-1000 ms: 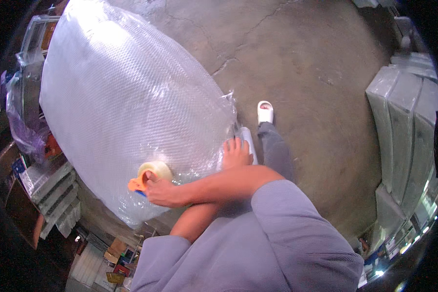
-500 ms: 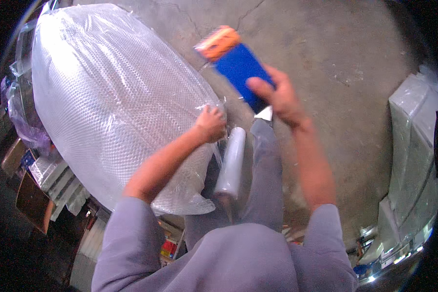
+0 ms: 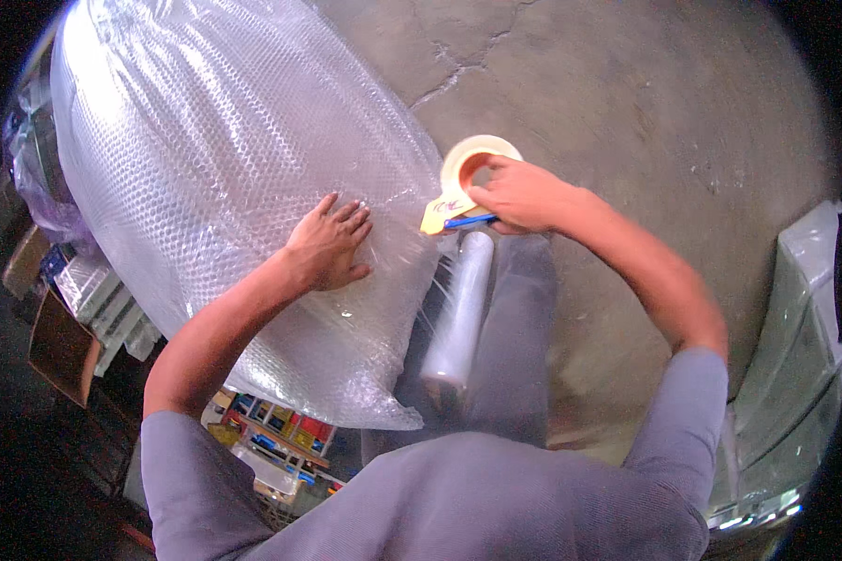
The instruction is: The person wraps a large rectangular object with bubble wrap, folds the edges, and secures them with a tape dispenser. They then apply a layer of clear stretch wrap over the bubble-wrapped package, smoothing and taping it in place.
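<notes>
A big bundle wrapped in clear bubble wrap (image 3: 253, 187) fills the left half of the view. My left hand (image 3: 330, 245) lies on it with fingers spread, holding nothing. Just off the bundle's right edge, my right hand (image 3: 524, 194) is closed on a tape dispenser (image 3: 452, 208). The dispenser carries a pale roll with an orange core and shows a yellow end and a blue edge. Below it, a roll of clear plastic film (image 3: 460, 309) stands near my legs, and thin strands of film run between it and the bundle.
Concrete floor (image 3: 664, 122) with a crack spreads ahead and to the right. Plastic-wrapped stacks (image 3: 795, 309) stand along the right side. At the left are a brown cardboard piece (image 3: 64, 351) and white wrapped bars (image 3: 108, 304). A tray of coloured items (image 3: 281, 430) shows at lower left.
My left hand has moved left from the bundle's edge and opened flat on the bubble wrap. My right hand has brought the tape dispenser lower and turned it, close to the bundle's edge.
</notes>
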Tool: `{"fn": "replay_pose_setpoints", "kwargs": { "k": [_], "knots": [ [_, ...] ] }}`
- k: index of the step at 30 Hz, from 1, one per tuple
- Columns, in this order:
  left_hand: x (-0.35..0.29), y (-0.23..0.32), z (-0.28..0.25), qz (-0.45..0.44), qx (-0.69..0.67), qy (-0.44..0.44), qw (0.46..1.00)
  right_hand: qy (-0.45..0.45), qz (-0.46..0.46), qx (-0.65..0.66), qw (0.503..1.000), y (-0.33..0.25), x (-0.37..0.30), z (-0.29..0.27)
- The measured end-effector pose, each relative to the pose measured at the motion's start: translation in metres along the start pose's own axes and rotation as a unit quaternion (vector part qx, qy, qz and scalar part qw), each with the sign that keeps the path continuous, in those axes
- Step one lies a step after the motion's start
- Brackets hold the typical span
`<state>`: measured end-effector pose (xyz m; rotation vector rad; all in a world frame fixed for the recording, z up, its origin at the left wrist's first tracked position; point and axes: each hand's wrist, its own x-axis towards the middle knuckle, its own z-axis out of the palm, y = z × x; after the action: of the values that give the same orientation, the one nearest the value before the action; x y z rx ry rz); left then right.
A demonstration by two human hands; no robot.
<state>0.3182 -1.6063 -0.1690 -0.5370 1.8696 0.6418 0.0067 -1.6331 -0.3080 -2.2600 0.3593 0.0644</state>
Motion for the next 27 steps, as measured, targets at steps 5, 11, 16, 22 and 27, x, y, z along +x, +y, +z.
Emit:
{"fn": "replay_pose_setpoints", "kwargs": {
  "k": [5,11,16,22,27],
  "knots": [
    [-0.001,-0.006,-0.002,-0.007,-0.016,0.009,1.000,-0.009,-0.196,-0.144,0.970,0.000,0.090,-0.005],
    [-0.007,0.018,-0.016,-0.137,0.062,0.041,0.988,0.019,-0.241,-0.165,0.956,-0.003,0.154,0.011],
    [0.029,0.107,-0.027,-0.001,-0.157,0.141,0.977,0.017,-0.231,-0.147,0.962,-0.004,0.168,0.006],
    [0.116,0.114,0.020,-0.091,-0.268,0.125,0.951,0.029,-0.253,-0.185,0.949,-0.008,0.170,0.000],
    [0.119,0.090,0.047,-0.023,-0.056,-0.078,0.995,0.055,-0.253,-0.231,0.938,-0.005,0.172,0.003]
  ]
}}
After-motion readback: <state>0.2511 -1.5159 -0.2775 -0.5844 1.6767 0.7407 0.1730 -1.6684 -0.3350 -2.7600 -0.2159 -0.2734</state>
